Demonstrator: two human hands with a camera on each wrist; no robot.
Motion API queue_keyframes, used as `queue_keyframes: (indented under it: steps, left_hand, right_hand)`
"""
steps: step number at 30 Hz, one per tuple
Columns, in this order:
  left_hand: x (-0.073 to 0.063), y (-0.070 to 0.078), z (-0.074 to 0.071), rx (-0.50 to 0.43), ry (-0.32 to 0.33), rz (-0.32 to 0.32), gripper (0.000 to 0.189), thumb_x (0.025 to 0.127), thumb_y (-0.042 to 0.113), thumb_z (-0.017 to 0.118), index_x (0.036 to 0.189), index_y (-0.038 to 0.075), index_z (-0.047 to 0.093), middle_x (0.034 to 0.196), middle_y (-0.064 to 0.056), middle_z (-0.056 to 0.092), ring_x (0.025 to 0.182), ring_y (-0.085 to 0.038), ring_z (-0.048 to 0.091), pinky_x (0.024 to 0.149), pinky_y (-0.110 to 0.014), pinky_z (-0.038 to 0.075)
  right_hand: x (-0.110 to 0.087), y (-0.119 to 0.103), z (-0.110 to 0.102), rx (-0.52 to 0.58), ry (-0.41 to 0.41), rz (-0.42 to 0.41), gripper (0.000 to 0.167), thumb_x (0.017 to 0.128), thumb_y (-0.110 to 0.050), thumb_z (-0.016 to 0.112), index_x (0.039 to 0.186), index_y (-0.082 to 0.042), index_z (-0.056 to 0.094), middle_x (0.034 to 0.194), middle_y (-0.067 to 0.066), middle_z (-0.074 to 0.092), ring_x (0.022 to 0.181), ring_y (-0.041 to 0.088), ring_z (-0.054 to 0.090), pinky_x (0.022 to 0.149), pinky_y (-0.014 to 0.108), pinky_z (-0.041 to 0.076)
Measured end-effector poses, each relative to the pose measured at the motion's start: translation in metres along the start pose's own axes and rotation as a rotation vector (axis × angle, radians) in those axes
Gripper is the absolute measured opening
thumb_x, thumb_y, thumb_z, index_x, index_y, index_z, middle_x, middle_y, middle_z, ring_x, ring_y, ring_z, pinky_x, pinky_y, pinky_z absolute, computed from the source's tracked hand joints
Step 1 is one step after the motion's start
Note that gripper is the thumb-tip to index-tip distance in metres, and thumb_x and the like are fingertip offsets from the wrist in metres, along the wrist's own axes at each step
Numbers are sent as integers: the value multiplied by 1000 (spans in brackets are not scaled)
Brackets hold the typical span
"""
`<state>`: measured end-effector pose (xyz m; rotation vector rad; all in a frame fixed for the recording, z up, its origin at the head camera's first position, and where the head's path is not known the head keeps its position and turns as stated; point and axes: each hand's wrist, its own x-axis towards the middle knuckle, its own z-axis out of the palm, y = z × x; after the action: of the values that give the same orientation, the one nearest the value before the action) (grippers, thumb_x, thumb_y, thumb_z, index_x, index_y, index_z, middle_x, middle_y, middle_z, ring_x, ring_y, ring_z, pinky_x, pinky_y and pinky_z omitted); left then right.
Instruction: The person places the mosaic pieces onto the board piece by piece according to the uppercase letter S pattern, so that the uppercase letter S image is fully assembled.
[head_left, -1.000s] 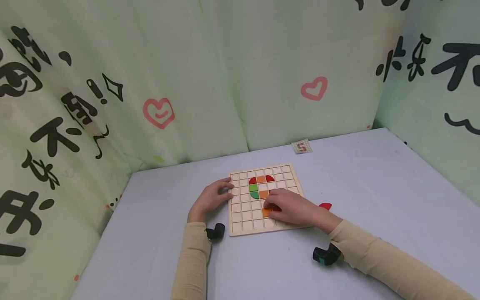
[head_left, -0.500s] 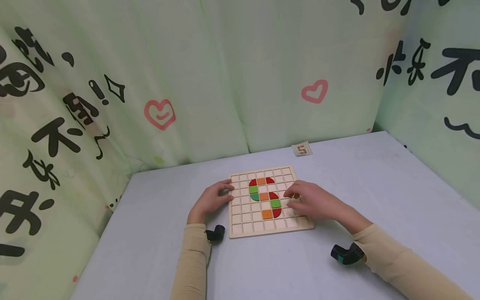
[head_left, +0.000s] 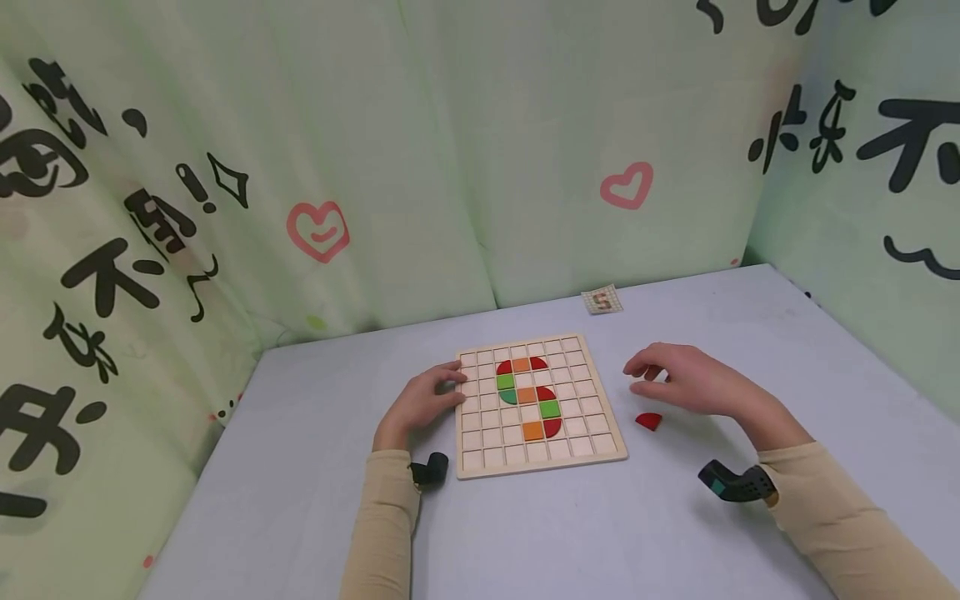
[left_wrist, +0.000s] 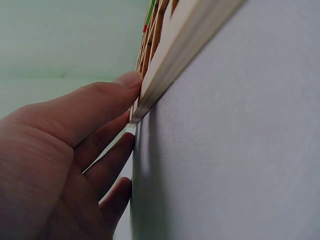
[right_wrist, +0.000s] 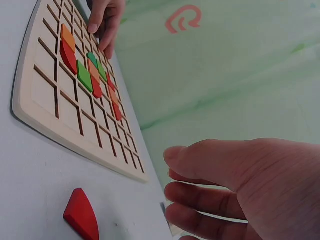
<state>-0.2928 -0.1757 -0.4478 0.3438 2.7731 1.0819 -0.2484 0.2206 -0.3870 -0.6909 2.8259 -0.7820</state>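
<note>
A wooden grid board lies on the table, its cells holding several coloured pieces, among them an orange square, a light green square and a dark green quarter-round. At the board's left edge, my left hand touches the frame with thumb and fingertips; the thumb shows against the rim in the left wrist view. My right hand hovers right of the board, fingers loosely bent and holding nothing. Just below it on the table is a loose red quarter-round piece, also in the right wrist view.
A small card with a grid pattern lies near the table's back edge. Behind the white-covered table hangs a pale green curtain with dark lettering and pink hearts.
My right hand has moved right, off the board, to above the loose red piece. It has uncovered the lower coloured pieces. The left hand stays at the board's edge.
</note>
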Motion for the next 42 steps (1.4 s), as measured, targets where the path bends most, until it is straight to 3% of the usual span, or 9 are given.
queue_keyframes:
  steps: [13, 20, 27, 38, 42]
  left_hand:
    - [0, -1, 0, 11, -4, -1, 32, 93, 17, 71, 124, 8, 68, 156, -5, 47, 150, -30, 34, 123, -48, 28]
    - [1, -1, 0, 7, -5, 7, 32, 93, 16, 71, 124, 8, 68, 156, -4, 47, 150, -29, 34, 124, -47, 28]
    - [1, -1, 0, 7, -5, 10, 32, 93, 17, 71, 123, 7, 68, 155, -5, 47, 150, -30, 34, 124, -48, 27]
    - [1, -1, 1, 1, -4, -1, 32, 93, 16, 70, 124, 8, 68, 156, -4, 47, 150, -29, 34, 123, -48, 28]
    - [0, 0, 1, 4, -2, -1, 32, 93, 16, 70, 124, 8, 68, 156, -4, 47, 149, -30, 35, 123, -49, 28]
  right_hand:
    - [-1, 19, 1, 31, -92, 24, 34, 87, -20, 75, 115, -2, 68, 109, 9, 69, 93, 19, 64, 75, 31, 55]
    - [1, 23, 8, 17, -163, 70, 29, 86, -20, 75, 112, -7, 70, 107, 2, 69, 91, 15, 59, 77, 29, 53]
    - [-2, 22, 10, 24, -248, 34, 28, 82, -19, 80, 108, -12, 70, 97, -5, 64, 86, 12, 56, 73, 26, 51]
    - [-1, 22, 15, 31, -262, 9, 17, 84, -8, 73, 98, -15, 67, 88, -6, 61, 82, 11, 54, 71, 24, 50]
    - [0, 22, 14, 30, -256, -13, 18, 86, -9, 72, 102, -14, 68, 88, -7, 61, 83, 10, 54, 71, 23, 50]
